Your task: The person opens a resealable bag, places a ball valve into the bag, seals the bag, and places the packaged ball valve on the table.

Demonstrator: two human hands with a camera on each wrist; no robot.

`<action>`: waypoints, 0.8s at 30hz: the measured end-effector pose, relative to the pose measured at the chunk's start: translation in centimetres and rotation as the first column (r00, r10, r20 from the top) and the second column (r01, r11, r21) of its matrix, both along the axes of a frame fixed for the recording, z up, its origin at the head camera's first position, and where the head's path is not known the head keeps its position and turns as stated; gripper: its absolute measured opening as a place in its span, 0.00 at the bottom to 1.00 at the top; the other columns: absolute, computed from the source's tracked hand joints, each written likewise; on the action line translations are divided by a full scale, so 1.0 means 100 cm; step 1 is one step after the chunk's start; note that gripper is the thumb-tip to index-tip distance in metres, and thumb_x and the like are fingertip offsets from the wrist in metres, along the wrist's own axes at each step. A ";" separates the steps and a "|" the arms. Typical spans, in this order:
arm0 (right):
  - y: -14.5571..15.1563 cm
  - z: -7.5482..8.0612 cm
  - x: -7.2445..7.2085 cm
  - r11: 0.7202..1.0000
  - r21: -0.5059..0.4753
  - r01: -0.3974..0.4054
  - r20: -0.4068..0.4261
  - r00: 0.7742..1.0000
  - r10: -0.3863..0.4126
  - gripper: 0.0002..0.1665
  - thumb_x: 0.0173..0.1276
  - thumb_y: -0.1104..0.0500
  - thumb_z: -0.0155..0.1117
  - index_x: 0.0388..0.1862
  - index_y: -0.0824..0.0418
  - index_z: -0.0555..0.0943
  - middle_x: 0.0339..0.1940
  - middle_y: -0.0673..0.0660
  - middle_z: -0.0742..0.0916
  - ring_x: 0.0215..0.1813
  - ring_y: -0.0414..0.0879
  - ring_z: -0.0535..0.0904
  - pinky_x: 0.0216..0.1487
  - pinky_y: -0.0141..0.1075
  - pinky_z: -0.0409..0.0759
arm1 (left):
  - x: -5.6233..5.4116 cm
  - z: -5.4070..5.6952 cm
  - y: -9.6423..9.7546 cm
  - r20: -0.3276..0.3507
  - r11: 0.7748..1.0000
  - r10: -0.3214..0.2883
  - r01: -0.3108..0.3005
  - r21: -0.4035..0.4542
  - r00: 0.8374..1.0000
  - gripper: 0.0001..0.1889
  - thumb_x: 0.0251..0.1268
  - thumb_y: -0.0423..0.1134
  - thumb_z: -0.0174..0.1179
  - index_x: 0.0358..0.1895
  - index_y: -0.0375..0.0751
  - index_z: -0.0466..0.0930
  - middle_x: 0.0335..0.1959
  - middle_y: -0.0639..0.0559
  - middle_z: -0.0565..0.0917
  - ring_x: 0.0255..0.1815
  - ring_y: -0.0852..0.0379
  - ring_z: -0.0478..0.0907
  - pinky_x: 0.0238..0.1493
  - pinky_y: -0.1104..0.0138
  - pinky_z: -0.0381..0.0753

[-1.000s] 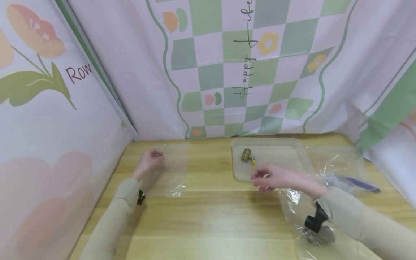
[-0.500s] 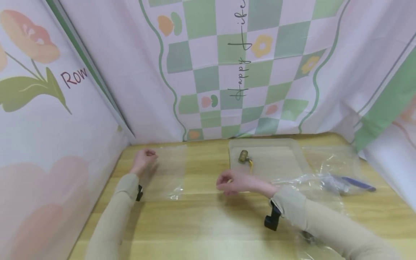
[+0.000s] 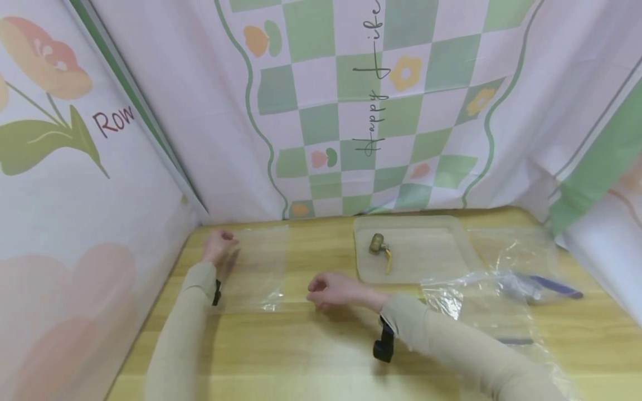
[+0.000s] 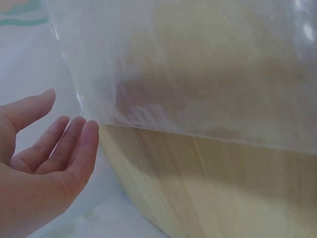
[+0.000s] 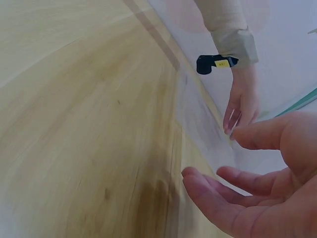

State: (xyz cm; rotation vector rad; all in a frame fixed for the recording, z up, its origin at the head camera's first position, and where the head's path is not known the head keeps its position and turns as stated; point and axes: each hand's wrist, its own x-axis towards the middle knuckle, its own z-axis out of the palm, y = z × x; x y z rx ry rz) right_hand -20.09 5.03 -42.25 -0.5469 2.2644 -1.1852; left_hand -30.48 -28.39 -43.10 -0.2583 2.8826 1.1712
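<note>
Head view: right hand (image 3: 335, 289), loose and empty, has moved left from tray (image 3: 426, 253) toward clear bag (image 3: 261, 270), apparently the focus. Left hand (image 3: 218, 245) relaxed, gripping nothing.

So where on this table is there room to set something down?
The table is bare beyond the right hand, between the clear plastic by the left hand and the tray, and in front, between the two sleeves. It's crowded right of the tray, where bags lie.
</note>
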 end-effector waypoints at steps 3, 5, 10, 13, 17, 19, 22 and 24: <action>-0.012 -0.003 -0.001 0.999 -0.019 0.042 0.020 0.999 -0.042 0.24 0.68 0.58 0.65 0.56 0.74 0.76 0.46 0.64 0.87 0.40 0.53 0.88 0.43 0.35 0.89 | -0.004 -0.003 -0.001 0.010 1.000 0.007 -0.007 -0.025 1.000 0.18 0.66 0.33 0.59 0.54 0.22 0.75 0.54 0.25 0.79 0.56 0.33 0.76 0.64 0.47 0.76; -0.020 -0.006 -0.002 0.997 -0.033 0.067 0.039 0.997 -0.065 0.26 0.68 0.59 0.65 0.58 0.76 0.74 0.48 0.67 0.86 0.42 0.55 0.88 0.44 0.36 0.89 | -0.005 -0.005 -0.001 0.001 0.999 0.008 -0.008 -0.051 1.000 0.19 0.65 0.33 0.60 0.53 0.20 0.76 0.53 0.24 0.80 0.55 0.32 0.76 0.64 0.46 0.77; -0.037 -0.012 -0.003 0.991 -0.081 0.111 0.094 0.990 -0.103 0.27 0.68 0.61 0.64 0.60 0.78 0.72 0.51 0.70 0.85 0.44 0.56 0.87 0.46 0.39 0.89 | -0.006 -0.007 -0.004 0.014 0.997 0.045 -0.044 -0.058 0.999 0.22 0.63 0.33 0.59 0.55 0.19 0.73 0.56 0.22 0.77 0.59 0.29 0.74 0.66 0.44 0.75; -0.046 -0.012 -0.002 0.988 -0.094 0.125 0.114 0.987 -0.114 0.27 0.68 0.61 0.64 0.60 0.78 0.72 0.51 0.71 0.85 0.45 0.57 0.87 0.47 0.39 0.89 | -0.005 -0.007 -0.004 0.045 0.996 0.058 -0.055 -0.064 0.997 0.24 0.63 0.33 0.57 0.59 0.19 0.72 0.59 0.22 0.75 0.62 0.29 0.73 0.69 0.45 0.73; -0.055 -0.011 -0.002 0.987 -0.097 0.129 0.146 0.983 -0.114 0.28 0.69 0.61 0.64 0.61 0.79 0.71 0.50 0.72 0.85 0.46 0.58 0.88 0.47 0.39 0.90 | -0.008 -0.005 -0.004 0.074 0.994 0.041 -0.033 -0.107 0.996 0.25 0.61 0.33 0.58 0.60 0.19 0.71 0.60 0.23 0.75 0.63 0.30 0.72 0.70 0.46 0.73; -0.058 -0.011 -0.002 0.986 -0.100 0.133 0.162 0.980 -0.115 0.29 0.69 0.60 0.64 0.61 0.79 0.71 0.49 0.72 0.86 0.46 0.59 0.88 0.47 0.39 0.90 | -0.009 -0.004 -0.004 0.092 0.992 0.034 -0.022 -0.126 0.995 0.25 0.60 0.34 0.59 0.58 0.19 0.72 0.59 0.23 0.76 0.62 0.30 0.73 0.68 0.46 0.75; -0.061 -0.011 -0.004 0.985 -0.098 0.142 0.185 0.975 -0.122 0.30 0.69 0.59 0.64 0.62 0.79 0.70 0.49 0.72 0.86 0.48 0.58 0.88 0.49 0.40 0.89 | -0.010 -0.003 -0.004 0.130 0.991 0.033 -0.016 -0.130 0.991 0.26 0.60 0.34 0.61 0.59 0.19 0.71 0.60 0.23 0.75 0.62 0.31 0.73 0.67 0.47 0.76; -0.063 -0.010 -0.004 0.984 -0.096 0.148 0.196 0.972 -0.127 0.31 0.69 0.59 0.64 0.62 0.79 0.70 0.49 0.72 0.86 0.48 0.58 0.88 0.50 0.40 0.89 | -0.010 0.000 -0.004 0.150 0.991 0.030 -0.010 -0.132 0.988 0.27 0.60 0.34 0.61 0.60 0.19 0.70 0.60 0.23 0.74 0.62 0.31 0.72 0.67 0.47 0.76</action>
